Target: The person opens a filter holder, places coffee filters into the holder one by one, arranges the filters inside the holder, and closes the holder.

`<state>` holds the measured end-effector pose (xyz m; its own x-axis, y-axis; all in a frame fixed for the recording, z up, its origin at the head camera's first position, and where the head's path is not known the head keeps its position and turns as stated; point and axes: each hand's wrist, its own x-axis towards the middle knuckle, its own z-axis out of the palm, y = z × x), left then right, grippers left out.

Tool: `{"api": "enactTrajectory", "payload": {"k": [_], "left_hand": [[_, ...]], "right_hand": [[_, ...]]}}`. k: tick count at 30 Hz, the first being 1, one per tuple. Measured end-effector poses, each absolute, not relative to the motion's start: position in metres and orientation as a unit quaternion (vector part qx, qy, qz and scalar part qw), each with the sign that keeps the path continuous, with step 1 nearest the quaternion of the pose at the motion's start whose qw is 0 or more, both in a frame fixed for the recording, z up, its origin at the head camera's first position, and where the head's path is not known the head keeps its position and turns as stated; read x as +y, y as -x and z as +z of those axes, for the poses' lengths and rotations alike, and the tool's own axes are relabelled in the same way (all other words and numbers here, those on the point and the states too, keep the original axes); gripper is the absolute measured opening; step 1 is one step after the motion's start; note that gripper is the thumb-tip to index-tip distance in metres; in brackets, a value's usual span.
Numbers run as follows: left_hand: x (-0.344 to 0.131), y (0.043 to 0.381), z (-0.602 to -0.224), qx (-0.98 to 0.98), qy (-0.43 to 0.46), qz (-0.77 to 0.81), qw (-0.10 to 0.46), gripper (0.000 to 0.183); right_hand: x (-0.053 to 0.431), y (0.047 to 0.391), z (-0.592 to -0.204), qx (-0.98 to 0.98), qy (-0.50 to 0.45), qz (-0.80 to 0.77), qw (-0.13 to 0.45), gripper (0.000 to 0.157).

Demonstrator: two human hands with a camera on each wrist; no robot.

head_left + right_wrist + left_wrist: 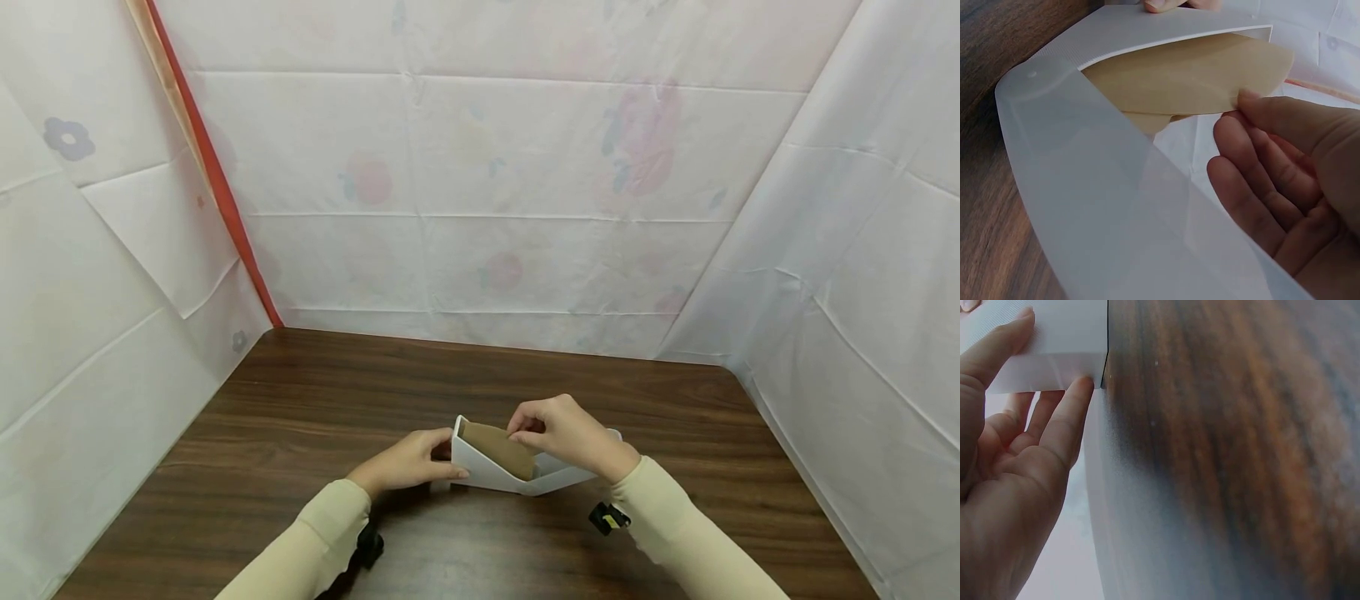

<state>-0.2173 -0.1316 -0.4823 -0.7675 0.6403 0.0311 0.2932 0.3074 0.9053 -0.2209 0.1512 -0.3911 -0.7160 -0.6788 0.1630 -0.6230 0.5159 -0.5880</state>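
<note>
A white box with a translucent hinged lid swung open to the right sits on the table. Brown coffee filter papers stand in its opening. My left hand holds the box's left end, with the thumb on one face and fingers against the end wall. At the opening, my right hand pinches the upper edge of a filter paper between thumb and forefinger. In the right wrist view its other fingers are loosely bent, and a second paper edge shows below the pinched one.
The dark wood-grain table spreads around the box. White patterned sheets hang behind it and at both sides, with a red strip at the back left. A black wrist device shows by the right sleeve.
</note>
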Motion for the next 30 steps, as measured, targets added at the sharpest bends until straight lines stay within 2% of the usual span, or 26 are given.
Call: {"api": "enactTrajectory", "payload": {"k": [11,30], "left_hand": [[-0.1312,0.2179,-0.4838,0.792,-0.302,0.505,0.164,0.037],[-0.1312,0.2186,-0.4846,0.792,-0.306,0.503,0.162,0.04]], "right_hand": [[0.1474,0.2184,-0.3932,0.874,0.375,-0.302,0.062,0.006],[0.1429,0.2185,-0.3994,0.874,0.393,-0.28,0.054,0.006]]}}
